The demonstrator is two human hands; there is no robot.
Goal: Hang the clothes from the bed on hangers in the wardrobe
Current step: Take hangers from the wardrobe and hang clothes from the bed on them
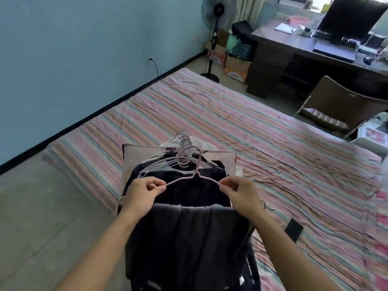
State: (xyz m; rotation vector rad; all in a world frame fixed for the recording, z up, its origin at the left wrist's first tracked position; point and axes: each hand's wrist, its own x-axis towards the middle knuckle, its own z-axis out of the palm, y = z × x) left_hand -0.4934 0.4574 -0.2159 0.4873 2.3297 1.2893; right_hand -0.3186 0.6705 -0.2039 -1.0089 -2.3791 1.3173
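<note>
Across most of the view lies the bed (262, 131), covered by a pink striped sheet, its near-left corner carrying the clothes. Beyond its far end stand a desk (273, 51), a folding chair (336, 106) and a pedestal fan (216, 24) against the blue wall. On the bed's near corner sits a pile of dark clothes (189, 190), with pale pink hangers (184, 158) heaped on top, hooks bunched together. Nearest the camera a dark grey garment (189, 238) hangs draped over the bar of a pink hanger (195, 175), which is held up over the pile. Both forearms reach forward, roughly parallel. Left hand (140, 194) pinches the hanger's left shoulder end between thumb and forefinger, other fingers curled. Right hand (241, 196) pinches the right shoulder end likewise. A black phone (293, 229) lies on the sheet just right of the right forearm.
</note>
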